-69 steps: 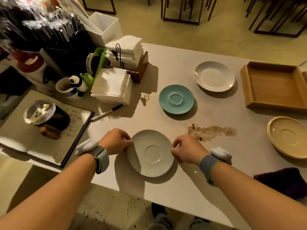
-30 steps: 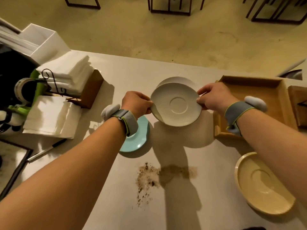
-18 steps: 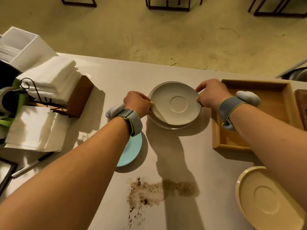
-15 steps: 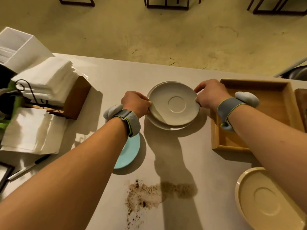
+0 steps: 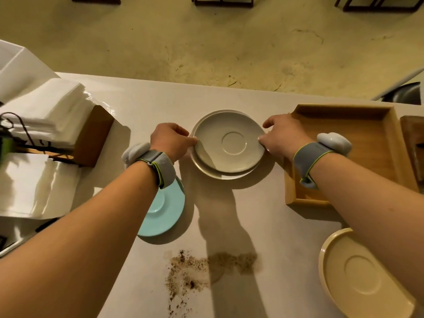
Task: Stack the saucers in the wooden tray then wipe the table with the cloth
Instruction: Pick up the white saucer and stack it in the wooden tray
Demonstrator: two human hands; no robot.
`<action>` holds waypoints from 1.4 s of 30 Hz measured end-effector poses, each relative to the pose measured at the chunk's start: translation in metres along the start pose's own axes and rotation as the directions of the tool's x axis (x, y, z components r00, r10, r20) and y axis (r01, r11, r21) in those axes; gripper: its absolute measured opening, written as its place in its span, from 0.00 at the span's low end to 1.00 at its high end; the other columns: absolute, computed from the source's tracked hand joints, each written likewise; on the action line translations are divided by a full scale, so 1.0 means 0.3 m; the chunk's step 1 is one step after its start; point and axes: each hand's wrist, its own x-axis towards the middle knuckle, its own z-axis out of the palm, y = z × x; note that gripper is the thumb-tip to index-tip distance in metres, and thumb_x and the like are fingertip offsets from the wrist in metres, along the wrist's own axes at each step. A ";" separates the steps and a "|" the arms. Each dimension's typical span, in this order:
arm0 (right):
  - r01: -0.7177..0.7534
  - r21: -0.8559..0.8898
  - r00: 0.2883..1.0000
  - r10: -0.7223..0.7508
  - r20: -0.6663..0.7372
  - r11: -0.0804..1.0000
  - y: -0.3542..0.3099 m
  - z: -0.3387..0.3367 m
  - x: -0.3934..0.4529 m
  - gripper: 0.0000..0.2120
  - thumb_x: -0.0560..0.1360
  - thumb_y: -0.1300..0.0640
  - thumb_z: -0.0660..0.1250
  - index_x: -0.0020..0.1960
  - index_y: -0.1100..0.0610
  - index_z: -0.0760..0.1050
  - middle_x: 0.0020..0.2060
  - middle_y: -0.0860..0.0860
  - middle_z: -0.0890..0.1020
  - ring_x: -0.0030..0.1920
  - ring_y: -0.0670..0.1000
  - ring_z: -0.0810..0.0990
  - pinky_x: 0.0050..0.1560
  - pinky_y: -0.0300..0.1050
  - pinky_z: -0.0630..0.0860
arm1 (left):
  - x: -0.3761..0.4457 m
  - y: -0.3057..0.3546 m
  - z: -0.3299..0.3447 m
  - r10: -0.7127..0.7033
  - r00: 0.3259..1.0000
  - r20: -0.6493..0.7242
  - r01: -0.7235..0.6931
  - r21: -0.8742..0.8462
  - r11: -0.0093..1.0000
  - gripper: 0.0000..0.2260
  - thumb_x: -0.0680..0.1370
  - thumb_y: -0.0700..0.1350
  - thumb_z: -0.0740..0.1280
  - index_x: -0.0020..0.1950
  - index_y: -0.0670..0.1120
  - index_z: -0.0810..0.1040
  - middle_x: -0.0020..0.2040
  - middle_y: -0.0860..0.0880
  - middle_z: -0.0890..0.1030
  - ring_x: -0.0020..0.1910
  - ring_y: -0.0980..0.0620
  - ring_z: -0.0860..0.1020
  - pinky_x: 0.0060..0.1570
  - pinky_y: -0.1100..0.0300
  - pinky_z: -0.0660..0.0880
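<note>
A white saucer [image 5: 229,143] lies on top of a second white saucer [image 5: 226,176], whose rim shows beneath it on the table. My left hand [image 5: 171,142] pinches the top saucer's left rim and my right hand [image 5: 283,136] holds its right rim. A light blue saucer [image 5: 164,210] sits partly under my left forearm. A cream saucer [image 5: 358,276] rests at the near right. The wooden tray [image 5: 369,134] stands to the right, under my right wrist. No cloth is in view.
Brown crumbs and a spill [image 5: 206,267] mark the table [image 5: 263,214] in front of me. Stacked white napkins in a wooden holder [image 5: 52,115] and more napkins [image 5: 34,187] fill the left side. The table's far edge drops to a bare floor.
I carried the white saucer from the near table edge to the far one and lowered it onto the other white saucer. Both hands are still on its rim.
</note>
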 end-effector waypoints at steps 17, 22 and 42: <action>-0.056 0.445 0.997 0.028 0.070 0.894 0.119 -0.143 -0.105 0.09 0.71 0.62 0.72 0.47 0.51 0.78 0.44 0.55 0.82 0.42 0.56 0.82 0.36 0.49 0.82 | -0.210 0.103 0.017 -0.020 0.982 0.189 0.077 -0.297 0.952 0.10 0.72 0.33 0.73 0.52 0.35 0.79 0.45 0.39 0.83 0.38 0.47 0.84 0.32 0.63 0.81; -0.098 0.493 0.995 0.077 0.063 0.865 0.230 -0.276 -0.150 0.08 0.71 0.64 0.72 0.44 0.51 0.77 0.44 0.55 0.83 0.42 0.55 0.83 0.34 0.47 0.81 | -0.305 0.195 0.119 0.021 0.977 0.211 0.050 -0.324 0.945 0.09 0.72 0.33 0.72 0.52 0.36 0.79 0.44 0.40 0.82 0.37 0.48 0.83 0.32 0.64 0.81; -0.202 -0.086 0.975 0.193 -0.108 0.976 0.519 -0.451 -0.174 0.08 0.71 0.62 0.68 0.49 0.60 0.82 0.50 0.60 0.83 0.49 0.62 0.80 0.49 0.52 0.79 | -0.397 0.320 0.535 0.119 0.967 0.223 -0.151 0.130 0.980 0.07 0.68 0.43 0.77 0.42 0.44 0.82 0.42 0.43 0.84 0.41 0.42 0.83 0.46 0.49 0.82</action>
